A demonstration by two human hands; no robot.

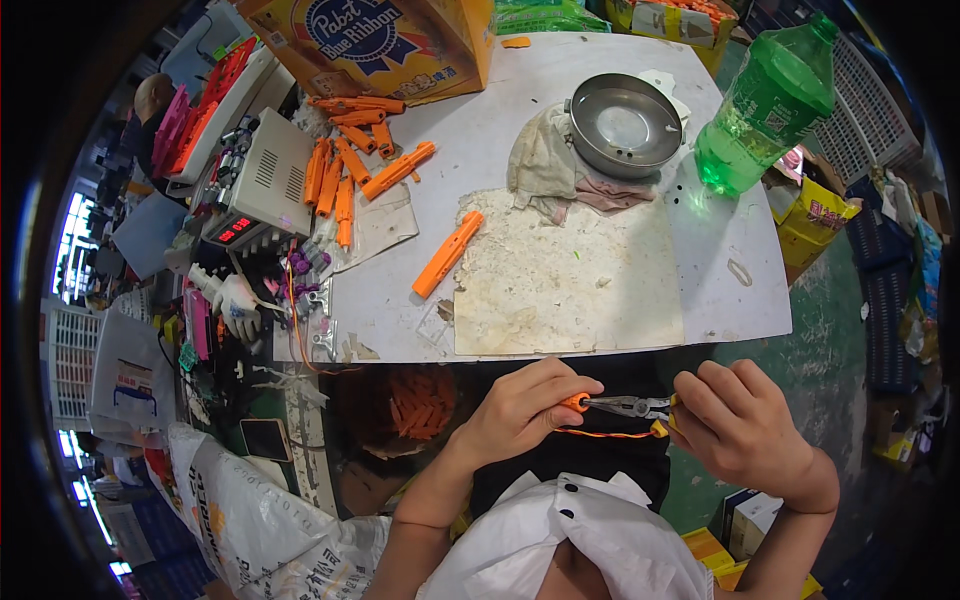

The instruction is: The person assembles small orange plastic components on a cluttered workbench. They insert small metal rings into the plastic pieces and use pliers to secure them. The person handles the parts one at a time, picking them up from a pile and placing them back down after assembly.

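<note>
Below the table's front edge, my left hand (520,405) grips the orange handle of a pair of needle-nose pliers (620,405) whose metal jaws point right. My right hand (735,420) pinches a small yellow part (662,428) at the jaw tips. A thin orange wire (605,434) runs between both hands under the pliers. An orange plastic piece (447,254) lies alone on the white table (740,210), and several more orange pieces (350,165) are heaped at the back left.
A worn board (570,275) covers the table's front. Behind it are a rag (545,160), a metal bowl (625,125) and a green bottle (765,105). A cardboard box (380,45) stands at the back, a grey meter device (262,185) at left, a bin of orange parts (415,400) below.
</note>
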